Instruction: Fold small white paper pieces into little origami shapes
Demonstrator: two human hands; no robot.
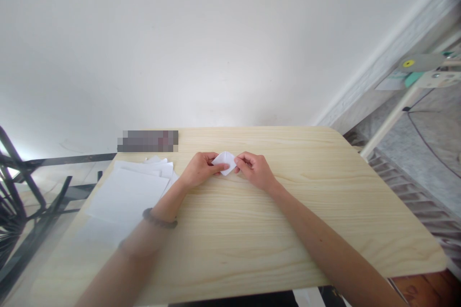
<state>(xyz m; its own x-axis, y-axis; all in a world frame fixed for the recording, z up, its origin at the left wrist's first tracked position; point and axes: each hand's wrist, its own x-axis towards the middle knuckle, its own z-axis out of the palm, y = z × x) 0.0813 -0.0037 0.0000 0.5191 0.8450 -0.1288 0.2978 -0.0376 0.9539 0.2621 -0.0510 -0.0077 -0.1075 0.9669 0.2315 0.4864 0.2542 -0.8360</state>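
Note:
A small piece of folded white paper (227, 158), roughly diamond-shaped with a crease down from its top point, is held between my two hands over the middle of the table. My left hand (200, 169) grips its left side, the thumb lying across the front. At the right corner, my right hand (254, 169) pinches the paper between thumb and fingers. The fingers behind the paper are partly hidden. A dark beaded bracelet circles my left wrist.
Loose white sheets (133, 189) lie overlapping on the left of the light wooden table (324, 206), partly behind my left forearm. A blurred-out dark object (147, 141) sits at the back left edge. A white wall rises behind; a metal frame (392, 120) stands beyond the right edge.

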